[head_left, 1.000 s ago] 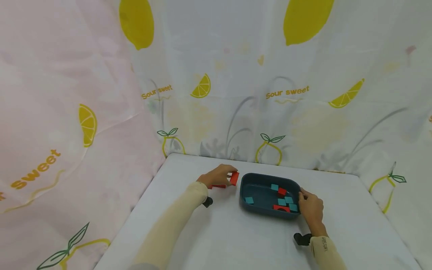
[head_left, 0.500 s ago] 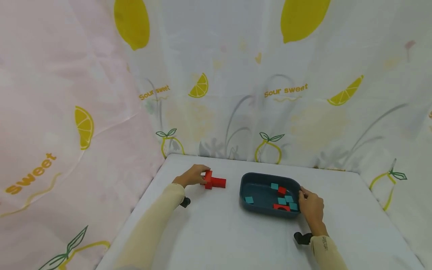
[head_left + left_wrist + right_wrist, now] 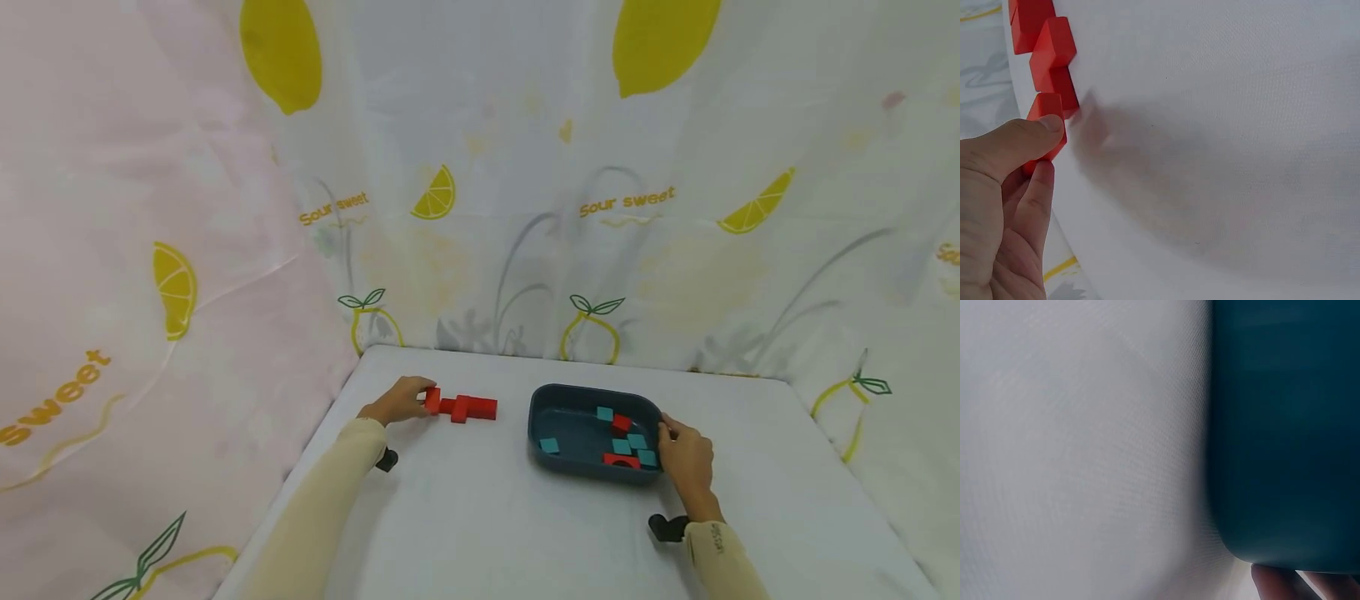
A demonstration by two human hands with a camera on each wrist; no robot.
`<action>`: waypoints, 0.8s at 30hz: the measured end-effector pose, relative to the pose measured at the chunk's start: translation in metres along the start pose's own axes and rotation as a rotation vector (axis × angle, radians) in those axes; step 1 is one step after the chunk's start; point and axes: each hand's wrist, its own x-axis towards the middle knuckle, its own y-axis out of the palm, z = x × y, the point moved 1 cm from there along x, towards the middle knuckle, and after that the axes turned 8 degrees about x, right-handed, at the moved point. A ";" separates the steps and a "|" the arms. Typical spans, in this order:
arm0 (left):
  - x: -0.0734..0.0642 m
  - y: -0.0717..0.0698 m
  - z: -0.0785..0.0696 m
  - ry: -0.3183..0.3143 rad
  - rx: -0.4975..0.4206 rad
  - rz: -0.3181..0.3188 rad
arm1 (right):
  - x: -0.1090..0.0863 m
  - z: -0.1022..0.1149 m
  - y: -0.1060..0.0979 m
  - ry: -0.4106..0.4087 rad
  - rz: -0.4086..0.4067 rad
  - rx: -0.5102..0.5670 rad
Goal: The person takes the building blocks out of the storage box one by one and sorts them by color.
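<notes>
A short row of red toy blocks [image 3: 480,408] lies on the white table, left of a dark blue rectangular container. At the row's left end my left hand [image 3: 394,402] pinches a red block [image 3: 1038,107] between thumb and fingers. One red block [image 3: 459,409] sits crosswise in the row. My right hand [image 3: 687,460] grips the right end of the blue container [image 3: 581,473]; its fingertips [image 3: 1272,580] show at the container wall in the right wrist view. Inside lie several teal blocks [image 3: 549,446] and a few red blocks [image 3: 622,424].
The white table [image 3: 480,533] has its back edge against a lemon-print curtain [image 3: 495,250]. A pinkish curtain [image 3: 187,375] hangs along the left side. Dark devices are strapped to both wrists.
My left hand has moved left from beside the container to the row's far end. A red block pinched half a second ago appears released within the row. The right hand keeps its place.
</notes>
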 end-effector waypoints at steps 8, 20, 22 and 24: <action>0.001 0.006 0.007 -0.025 -0.006 0.020 | 0.001 -0.001 0.002 0.008 0.000 -0.009; 0.003 0.016 0.005 -0.051 -0.007 0.051 | 0.004 -0.003 0.003 -0.035 -0.022 0.000; 0.003 0.017 0.005 -0.057 -0.018 0.055 | 0.004 -0.003 0.004 -0.033 -0.025 -0.002; 0.003 0.017 0.005 -0.058 -0.028 0.058 | 0.004 -0.003 0.004 -0.035 -0.031 -0.003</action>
